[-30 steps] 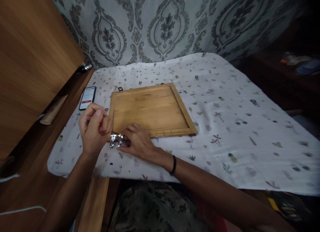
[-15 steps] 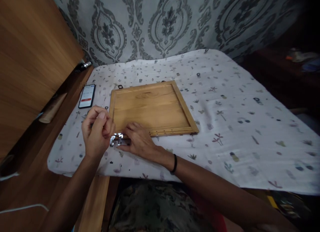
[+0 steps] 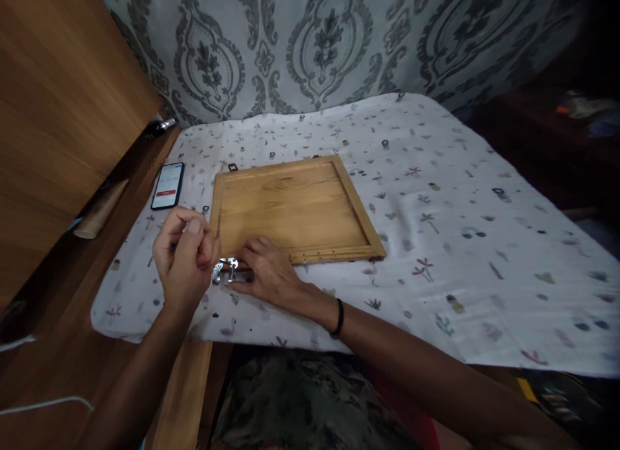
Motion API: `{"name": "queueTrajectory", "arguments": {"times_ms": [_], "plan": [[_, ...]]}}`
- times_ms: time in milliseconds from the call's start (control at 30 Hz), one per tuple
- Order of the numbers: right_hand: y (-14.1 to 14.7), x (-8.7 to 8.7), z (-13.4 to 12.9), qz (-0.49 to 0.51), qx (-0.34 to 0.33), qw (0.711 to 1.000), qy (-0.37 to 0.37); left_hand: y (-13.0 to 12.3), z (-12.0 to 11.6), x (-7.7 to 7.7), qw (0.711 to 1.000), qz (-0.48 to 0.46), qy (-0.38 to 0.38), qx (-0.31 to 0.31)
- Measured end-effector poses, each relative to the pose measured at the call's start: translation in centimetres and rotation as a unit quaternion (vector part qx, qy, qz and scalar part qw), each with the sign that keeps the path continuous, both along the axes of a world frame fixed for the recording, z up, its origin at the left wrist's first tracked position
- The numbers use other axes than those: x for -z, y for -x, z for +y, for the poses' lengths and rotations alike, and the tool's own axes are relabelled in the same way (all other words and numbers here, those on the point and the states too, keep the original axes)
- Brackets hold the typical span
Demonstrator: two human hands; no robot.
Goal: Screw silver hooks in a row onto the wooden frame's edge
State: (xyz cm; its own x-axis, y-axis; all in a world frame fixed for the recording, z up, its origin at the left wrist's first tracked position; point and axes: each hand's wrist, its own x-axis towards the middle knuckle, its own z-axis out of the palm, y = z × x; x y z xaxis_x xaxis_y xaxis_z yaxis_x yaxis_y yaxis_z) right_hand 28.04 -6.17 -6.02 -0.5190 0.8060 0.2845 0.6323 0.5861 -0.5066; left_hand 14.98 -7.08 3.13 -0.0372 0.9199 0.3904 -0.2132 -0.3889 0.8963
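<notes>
A wooden framed panel (image 3: 290, 208) lies flat on the printed cloth, with small dark holes along its near edge. At its near left corner sits a shiny silver metal bracket (image 3: 232, 268). My right hand (image 3: 271, 272) rests over the near edge, fingers on the wood and thumb against the bracket, pinching it in place. Just left of the corner, my left hand (image 3: 186, 253) is raised and closed, thumb pressed onto curled fingers. Whatever it grips, if anything, is hidden by the fingers.
Left of the panel lies a phone (image 3: 168, 186) with a lit screen. A white patterned cloth (image 3: 465, 243) covers the table. Beyond it hangs a grey patterned curtain (image 3: 329, 43). A wooden cabinet side (image 3: 72, 82) stands at the left, near a rolled tube (image 3: 99, 211).
My left hand has shifted and turned very slightly to the left, still closed. The right hand, bracket and panel keep their places.
</notes>
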Motion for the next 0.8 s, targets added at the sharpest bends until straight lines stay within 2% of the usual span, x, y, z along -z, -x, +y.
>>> {"name": "queueTrajectory", "arguments": {"times_ms": [567, 800], "plan": [[-0.02, -0.17, -0.12, -0.017, 0.0, 1.0, 0.0, -0.28, 0.14, 0.13, 1.0, 0.004, 0.007, 0.001], [0.04, -0.33, -0.08, -0.022, 0.0, 1.0, 0.007, -0.56, 0.24, 0.31, 1.0, -0.01, -0.013, -0.009]]}}
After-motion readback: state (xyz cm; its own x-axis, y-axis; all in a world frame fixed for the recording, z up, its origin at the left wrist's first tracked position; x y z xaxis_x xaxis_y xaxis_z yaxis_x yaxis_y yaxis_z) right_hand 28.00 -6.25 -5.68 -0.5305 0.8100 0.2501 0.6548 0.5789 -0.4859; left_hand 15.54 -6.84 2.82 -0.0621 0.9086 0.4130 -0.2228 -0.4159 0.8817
